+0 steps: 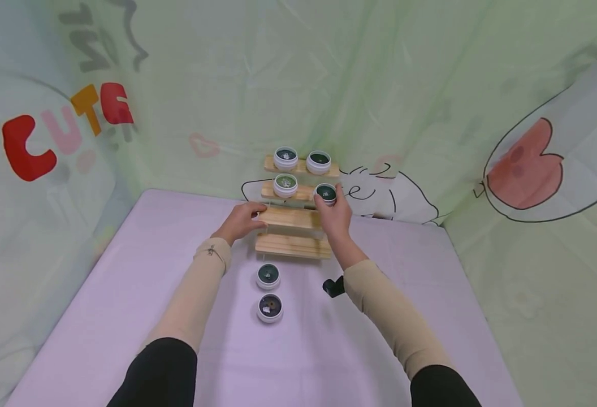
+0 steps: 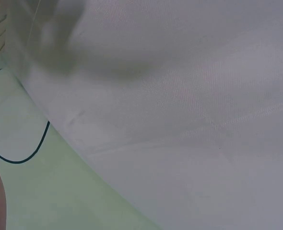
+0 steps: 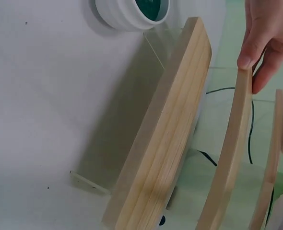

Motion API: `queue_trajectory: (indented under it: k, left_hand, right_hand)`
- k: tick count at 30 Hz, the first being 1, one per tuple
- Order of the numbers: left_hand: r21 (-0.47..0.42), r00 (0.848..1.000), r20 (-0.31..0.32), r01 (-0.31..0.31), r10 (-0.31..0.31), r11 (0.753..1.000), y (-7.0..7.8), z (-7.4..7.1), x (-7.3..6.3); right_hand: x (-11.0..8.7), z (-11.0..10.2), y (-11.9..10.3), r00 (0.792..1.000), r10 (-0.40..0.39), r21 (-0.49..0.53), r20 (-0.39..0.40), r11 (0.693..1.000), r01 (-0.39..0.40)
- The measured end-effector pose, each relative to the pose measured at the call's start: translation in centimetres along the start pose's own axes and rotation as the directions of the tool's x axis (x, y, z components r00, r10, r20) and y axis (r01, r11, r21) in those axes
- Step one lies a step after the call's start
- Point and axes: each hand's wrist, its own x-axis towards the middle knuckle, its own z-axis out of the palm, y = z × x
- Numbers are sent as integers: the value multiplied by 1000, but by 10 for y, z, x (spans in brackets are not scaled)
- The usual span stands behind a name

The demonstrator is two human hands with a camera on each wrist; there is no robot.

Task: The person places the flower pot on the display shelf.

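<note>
A tiered wooden display rack point(image 1: 290, 217) with clear supports stands at the table's back. My left hand point(image 1: 241, 221) pinches the left end of its second-lowest shelf, thumb on one face and fingers on the other, as the left hand point(image 3: 271, 40) in the right wrist view shows. In my right hand point(image 1: 336, 219) is a small round white jar with a dark green top point(image 1: 326, 193), held at the right end of the shelf above. Whether the jar bears on that shelf cannot be told. A lighter green jar point(image 1: 285, 185) sits left of it on that tier.
Two white jars, one on the left point(image 1: 285, 159) and one on the right point(image 1: 319, 162), stand on the top shelf. In front of the rack are a green-topped jar point(image 1: 268, 276) and a dark-topped jar point(image 1: 270, 308). A black object point(image 1: 333, 286) shows beside the right forearm. Printed curtains enclose the table point(image 1: 380, 339).
</note>
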Motion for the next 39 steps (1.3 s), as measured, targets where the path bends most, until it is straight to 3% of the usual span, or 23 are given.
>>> queue_trajectory:
  k: [15,26,39]
  left_hand:
    - [-10,1000,5,0,0,1000,1,0,-1]
    - [1,1000,2,9,-9,1000,3,0,-1]
    - [4,1000,-2,15,-15,1000,0,0,1]
  right_hand:
    - [20,12,-3,999,18,-92,31,996,-15]
    - [25,13,-3,999,19,-95,36,995,-15]
    - [1,2,5,1000,1,-33,23,999,0]
